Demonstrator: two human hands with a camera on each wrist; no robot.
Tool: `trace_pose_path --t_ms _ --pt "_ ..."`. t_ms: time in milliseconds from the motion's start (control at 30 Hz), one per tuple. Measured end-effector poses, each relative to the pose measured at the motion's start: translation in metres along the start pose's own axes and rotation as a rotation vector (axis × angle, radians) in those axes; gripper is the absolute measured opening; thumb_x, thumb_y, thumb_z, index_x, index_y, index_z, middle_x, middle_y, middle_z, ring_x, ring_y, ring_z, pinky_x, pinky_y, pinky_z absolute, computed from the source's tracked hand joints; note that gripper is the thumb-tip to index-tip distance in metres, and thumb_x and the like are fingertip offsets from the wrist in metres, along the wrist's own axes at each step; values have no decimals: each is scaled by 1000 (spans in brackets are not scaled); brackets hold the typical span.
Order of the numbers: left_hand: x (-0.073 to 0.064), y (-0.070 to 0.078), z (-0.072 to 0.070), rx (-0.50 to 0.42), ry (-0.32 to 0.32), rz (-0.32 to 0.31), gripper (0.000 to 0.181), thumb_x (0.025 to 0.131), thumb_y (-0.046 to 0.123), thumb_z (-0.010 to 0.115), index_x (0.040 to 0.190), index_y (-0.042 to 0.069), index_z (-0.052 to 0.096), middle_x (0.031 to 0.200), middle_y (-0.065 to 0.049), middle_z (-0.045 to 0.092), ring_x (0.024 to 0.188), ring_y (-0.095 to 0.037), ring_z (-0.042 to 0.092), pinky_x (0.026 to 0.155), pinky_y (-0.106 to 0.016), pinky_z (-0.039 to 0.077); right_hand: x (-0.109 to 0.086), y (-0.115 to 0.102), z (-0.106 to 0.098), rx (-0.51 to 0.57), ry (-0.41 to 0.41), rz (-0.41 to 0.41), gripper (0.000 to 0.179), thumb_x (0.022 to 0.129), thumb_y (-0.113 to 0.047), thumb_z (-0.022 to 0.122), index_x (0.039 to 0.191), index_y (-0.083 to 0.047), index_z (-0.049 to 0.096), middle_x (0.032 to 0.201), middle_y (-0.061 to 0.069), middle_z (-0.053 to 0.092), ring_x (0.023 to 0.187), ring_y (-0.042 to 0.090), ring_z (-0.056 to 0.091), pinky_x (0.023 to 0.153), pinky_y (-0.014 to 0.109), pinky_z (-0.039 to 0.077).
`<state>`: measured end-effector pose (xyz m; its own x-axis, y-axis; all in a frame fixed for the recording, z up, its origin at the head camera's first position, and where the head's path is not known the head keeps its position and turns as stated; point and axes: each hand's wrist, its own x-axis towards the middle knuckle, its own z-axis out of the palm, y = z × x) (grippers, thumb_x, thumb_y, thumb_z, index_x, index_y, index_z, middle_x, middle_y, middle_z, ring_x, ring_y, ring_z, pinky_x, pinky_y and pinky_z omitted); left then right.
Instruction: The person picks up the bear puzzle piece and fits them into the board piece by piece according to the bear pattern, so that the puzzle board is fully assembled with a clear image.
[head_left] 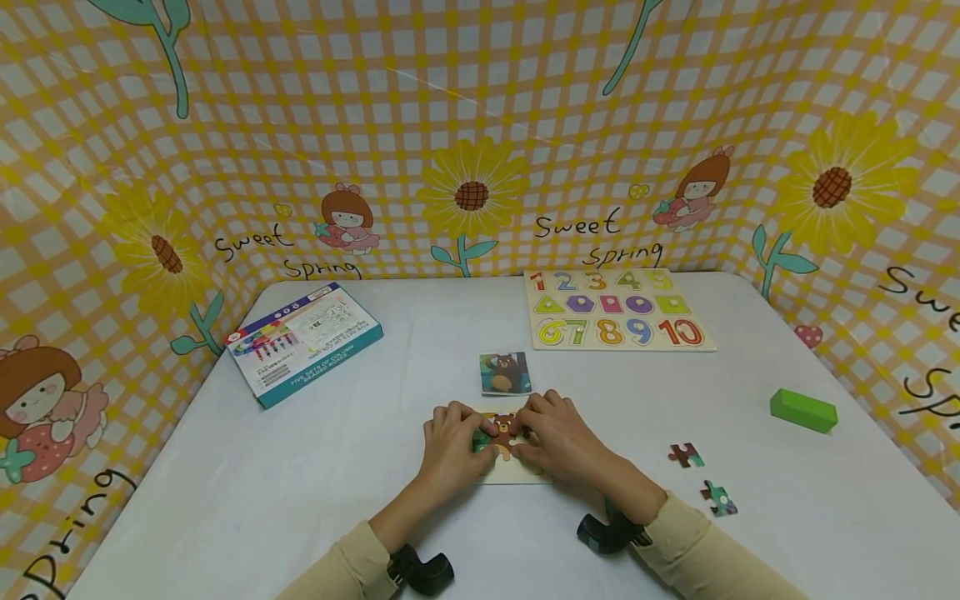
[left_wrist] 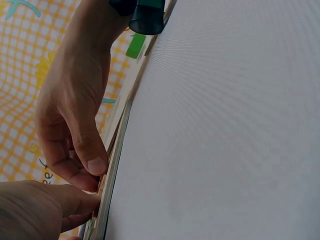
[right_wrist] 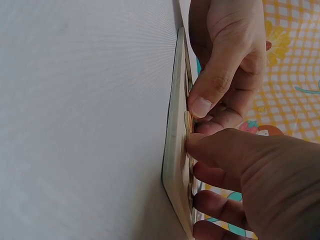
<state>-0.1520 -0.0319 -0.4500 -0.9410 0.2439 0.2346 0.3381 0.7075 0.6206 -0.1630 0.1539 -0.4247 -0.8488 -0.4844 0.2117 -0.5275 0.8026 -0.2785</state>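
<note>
A pale puzzle board [head_left: 513, 474] lies flat on the table in front of me, with brown bear puzzle pieces [head_left: 504, 423] on it. My left hand [head_left: 453, 446] pinches a piece at the bear's left side, thumb low and fingers above. From the other side my right hand [head_left: 564, 437] grips a piece with thumb and index finger, its palm hiding the board's right part. Close to the board's surface, the right thumb [right_wrist: 197, 145] and left thumb [right_wrist: 202, 106] nearly meet in the right wrist view. Just beyond the board sits a square bear picture [head_left: 506, 373].
Two loose puzzle pieces, one brown and green [head_left: 686, 455], one mostly green [head_left: 722, 498], lie right of my right forearm. Farther right is a green block [head_left: 803, 411]. A number board [head_left: 622, 310] lies at the back right, a flat teal-sided box [head_left: 306, 343] at the back left.
</note>
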Motion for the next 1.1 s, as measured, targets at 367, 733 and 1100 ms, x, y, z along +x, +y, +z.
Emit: trace_pose_path --t_ms 367,733,1100 --pt "0 -1 0 -1 -4 1 11 76 23 70 87 19 68 102 -3 51 95 -19 38 88 -44 28 0 -1 0 -8 3 -11 18 73 -24 79 86 -18 69 87 -2 55 83 14 41 73 31 32" --pt "0 -1 0 -7 -2 4 11 77 22 69 87 19 68 102 -3 51 95 -19 38 88 -45 28 -3 -3 -6 10 -31 20 20 72 -22 78 90 -18 71 88 -2 57 85 14 42 75 32 32" --pt "0 -2 1 -32 2 16 10 78 21 69 88 18 68 103 -4 51 95 -20 37 87 -45 27 -18 15 -25 -6 31 30 24 72 -25 78 93 -17 70 94 -1 60 88 17 46 77 35 35"
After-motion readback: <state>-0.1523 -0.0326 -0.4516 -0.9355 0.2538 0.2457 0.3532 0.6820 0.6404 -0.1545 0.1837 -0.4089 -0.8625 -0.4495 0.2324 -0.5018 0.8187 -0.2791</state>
